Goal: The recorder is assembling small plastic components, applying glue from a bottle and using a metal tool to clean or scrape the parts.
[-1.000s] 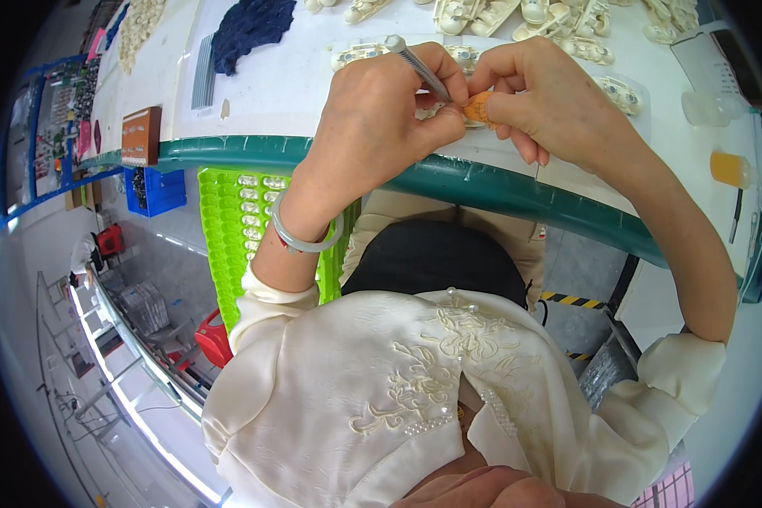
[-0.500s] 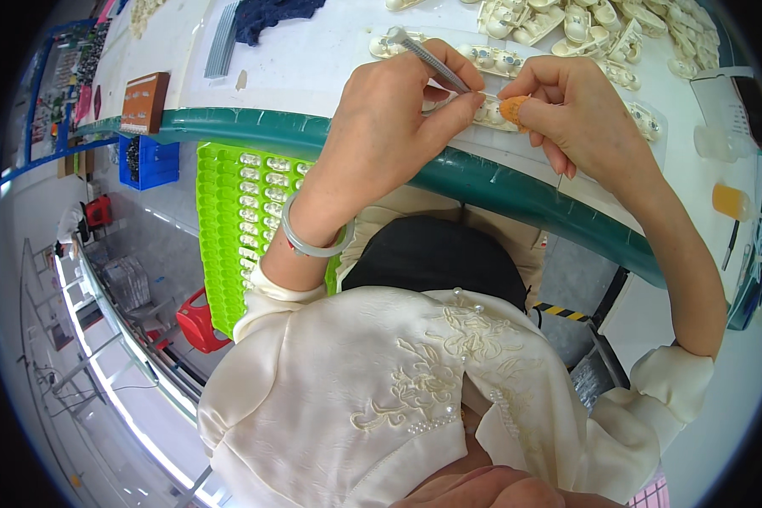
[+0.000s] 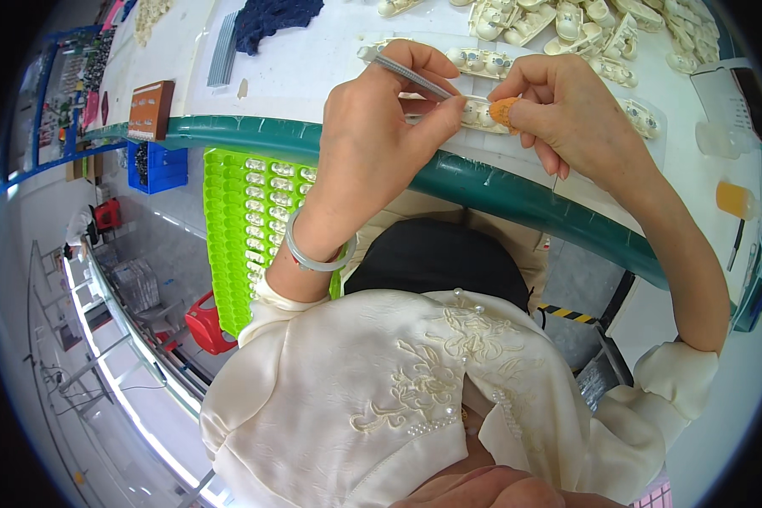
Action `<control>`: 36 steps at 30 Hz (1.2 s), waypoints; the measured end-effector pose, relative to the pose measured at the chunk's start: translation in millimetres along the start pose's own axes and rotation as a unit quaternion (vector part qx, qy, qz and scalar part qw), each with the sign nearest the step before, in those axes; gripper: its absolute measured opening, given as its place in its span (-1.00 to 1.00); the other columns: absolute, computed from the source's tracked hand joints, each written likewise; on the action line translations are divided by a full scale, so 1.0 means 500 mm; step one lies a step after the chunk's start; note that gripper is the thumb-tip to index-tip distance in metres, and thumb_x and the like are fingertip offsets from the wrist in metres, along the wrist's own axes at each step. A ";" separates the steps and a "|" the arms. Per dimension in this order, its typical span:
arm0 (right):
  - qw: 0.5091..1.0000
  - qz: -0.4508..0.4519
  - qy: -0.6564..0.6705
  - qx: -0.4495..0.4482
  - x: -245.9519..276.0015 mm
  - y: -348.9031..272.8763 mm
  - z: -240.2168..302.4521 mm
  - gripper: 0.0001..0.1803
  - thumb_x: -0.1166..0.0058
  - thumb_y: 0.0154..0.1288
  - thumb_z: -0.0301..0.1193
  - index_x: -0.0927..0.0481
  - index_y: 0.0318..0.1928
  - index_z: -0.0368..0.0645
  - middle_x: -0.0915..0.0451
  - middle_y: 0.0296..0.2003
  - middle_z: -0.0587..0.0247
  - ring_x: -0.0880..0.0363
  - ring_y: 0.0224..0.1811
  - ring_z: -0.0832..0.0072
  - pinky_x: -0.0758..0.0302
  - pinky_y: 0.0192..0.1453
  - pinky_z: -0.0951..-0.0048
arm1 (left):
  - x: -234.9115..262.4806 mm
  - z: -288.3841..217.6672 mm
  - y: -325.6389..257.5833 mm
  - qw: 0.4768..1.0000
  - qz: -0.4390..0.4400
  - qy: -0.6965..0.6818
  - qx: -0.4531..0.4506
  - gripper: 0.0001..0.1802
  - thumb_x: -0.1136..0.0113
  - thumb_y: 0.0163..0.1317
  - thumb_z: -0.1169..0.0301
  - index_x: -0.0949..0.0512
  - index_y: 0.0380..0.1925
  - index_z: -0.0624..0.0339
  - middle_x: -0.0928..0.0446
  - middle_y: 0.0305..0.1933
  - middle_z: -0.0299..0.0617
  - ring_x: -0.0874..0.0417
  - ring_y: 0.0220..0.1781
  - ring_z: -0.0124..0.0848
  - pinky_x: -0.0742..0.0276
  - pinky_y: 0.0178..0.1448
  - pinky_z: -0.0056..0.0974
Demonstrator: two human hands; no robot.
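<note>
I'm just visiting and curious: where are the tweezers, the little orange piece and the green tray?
tweezers (image 3: 411, 74), head view, middle of the metal shaft.
orange piece (image 3: 504, 111), head view, its exposed face.
green tray (image 3: 245, 229), head view, its pocketed surface.

I note a white worktop (image 3: 313, 59) with a green edge (image 3: 516, 199). A dark blue cloth (image 3: 275, 19) lies at its far side, a grey strip (image 3: 222, 61) beside it. A brown box (image 3: 151, 110) sits at the left end. Below the edge hangs a bright green tray (image 3: 245, 229). A blue crate (image 3: 159, 167) stands further left. A small orange-filled cup (image 3: 734, 200) sits at right.
</note>
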State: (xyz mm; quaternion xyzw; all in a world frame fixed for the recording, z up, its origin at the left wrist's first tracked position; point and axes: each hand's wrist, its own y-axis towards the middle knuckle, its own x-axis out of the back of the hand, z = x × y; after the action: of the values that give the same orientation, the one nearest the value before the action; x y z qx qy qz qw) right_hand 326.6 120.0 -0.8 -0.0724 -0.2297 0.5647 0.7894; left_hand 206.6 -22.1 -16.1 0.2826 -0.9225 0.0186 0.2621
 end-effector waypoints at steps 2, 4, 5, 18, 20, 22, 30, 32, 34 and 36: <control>1.000 0.000 0.001 0.000 -0.001 0.000 0.001 -0.85 0.01 0.09 -0.49 -0.51 -0.43 -0.37 -0.45 -0.69 0.25 -0.40 -0.81 0.63 -0.36 -0.75 0.58 | -0.005 0.004 0.001 0.999 -0.028 0.010 -0.020 -0.84 -0.23 -0.03 0.50 -0.50 -0.41 0.26 -0.59 -0.50 -0.14 -0.67 -0.40 -0.37 -0.58 -0.26 -0.38; 1.000 -0.004 -0.010 0.000 0.000 0.001 0.000 -0.85 0.01 0.08 -0.50 -0.51 -0.41 -0.39 -0.45 -0.69 0.24 -0.41 -0.80 0.61 -0.38 -0.74 0.57 | -0.008 0.004 0.002 0.998 -0.025 0.046 -0.035 -0.86 -0.21 -0.04 0.51 -0.48 -0.44 0.26 -0.59 -0.50 -0.14 -0.67 -0.40 -0.33 -0.58 -0.24 -0.37; 1.000 -0.005 -0.009 0.001 0.001 0.001 0.002 -0.85 0.01 0.08 -0.50 -0.51 -0.41 -0.39 -0.45 -0.69 0.24 -0.41 -0.80 0.61 -0.38 -0.74 0.57 | -0.011 0.004 0.001 0.998 -0.024 0.047 -0.037 -0.86 -0.21 -0.04 0.51 -0.48 -0.44 0.26 -0.59 -0.50 -0.14 -0.67 -0.40 -0.33 -0.58 -0.24 -0.37; 0.998 0.061 -0.006 0.030 0.005 0.036 0.002 -0.88 0.00 0.06 -0.53 -0.54 -0.41 -0.37 -0.47 -0.67 0.27 -0.41 -0.77 0.61 -0.36 -0.71 0.57 | -0.017 -0.004 -0.005 0.996 -0.022 0.080 -0.025 -0.84 -0.23 -0.03 0.54 -0.45 -0.44 0.26 -0.55 -0.50 -0.20 -0.67 -0.40 -0.35 -0.58 -0.31 -0.40; 0.997 0.076 0.007 0.023 0.006 0.036 0.002 -0.88 -0.01 0.06 -0.53 -0.54 -0.41 -0.36 -0.47 -0.67 0.27 -0.40 -0.77 0.62 -0.34 -0.72 0.57 | -0.017 -0.003 -0.006 0.996 -0.024 0.085 -0.033 -0.83 -0.24 -0.04 0.54 -0.45 -0.43 0.25 -0.55 -0.49 -0.21 -0.67 -0.40 -0.35 -0.57 -0.31 -0.40; 0.997 0.069 0.006 0.018 0.005 0.035 0.003 -0.88 -0.01 0.05 -0.52 -0.54 -0.43 -0.34 -0.48 -0.66 0.26 -0.40 -0.76 0.62 -0.32 -0.72 0.57 | -0.016 -0.003 -0.006 0.995 -0.017 0.090 -0.034 -0.84 -0.24 -0.04 0.54 -0.45 -0.45 0.24 -0.55 -0.48 -0.22 -0.67 -0.41 -0.34 -0.57 -0.32 -0.41; 0.999 0.041 -0.005 -0.005 -0.009 0.047 0.008 -0.86 -0.04 0.02 -0.46 -0.53 -0.48 -0.31 -0.48 -0.67 0.28 -0.39 -0.74 0.65 -0.33 -0.69 0.57 | 0.024 0.023 0.003 0.995 -0.086 -0.004 -0.052 -0.88 -0.18 -0.06 0.63 -0.47 -0.47 0.29 -0.53 -0.47 -0.25 -0.60 -0.42 -0.54 -0.56 -0.35 -0.46; 0.999 0.038 -0.016 -0.002 -0.012 0.049 0.009 -0.86 -0.05 0.02 -0.45 -0.53 -0.49 -0.31 -0.48 -0.68 0.29 -0.38 -0.74 0.66 -0.34 -0.68 0.57 | 0.057 0.003 -0.002 0.992 -0.112 -0.054 -0.014 -0.87 -0.18 -0.02 0.65 -0.47 -0.43 0.34 -0.53 -0.40 -0.25 -0.57 -0.36 -0.56 -0.57 -0.27 -0.48; 1.000 0.030 0.003 0.006 -0.009 0.044 0.006 -0.86 -0.05 0.03 -0.44 -0.53 -0.49 -0.29 -0.47 -0.68 0.31 -0.35 -0.75 0.67 -0.29 -0.68 0.60 | 0.077 -0.001 -0.009 0.990 -0.128 -0.063 -0.020 -0.85 -0.19 0.01 0.66 -0.47 -0.37 0.39 -0.53 -0.34 -0.21 -0.59 -0.30 -0.50 -0.58 -0.18 -0.46; 0.999 0.037 -0.001 -0.002 -0.009 0.044 0.010 -0.86 -0.05 0.04 -0.44 -0.53 -0.48 -0.29 -0.47 -0.68 0.32 -0.33 -0.75 0.67 -0.27 -0.69 0.60 | 0.090 0.008 -0.020 0.992 -0.116 -0.058 0.001 -0.80 -0.22 0.01 0.64 -0.47 -0.32 0.40 -0.54 -0.33 -0.22 -0.60 -0.25 -0.50 -0.56 -0.12 -0.46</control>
State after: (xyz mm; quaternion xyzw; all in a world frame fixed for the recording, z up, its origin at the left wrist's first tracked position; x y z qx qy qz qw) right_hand 304.3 122.8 -5.7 -0.0824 -0.2287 0.5933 0.7674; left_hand 178.6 -54.3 1.7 0.3881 -0.8974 -0.0275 0.2082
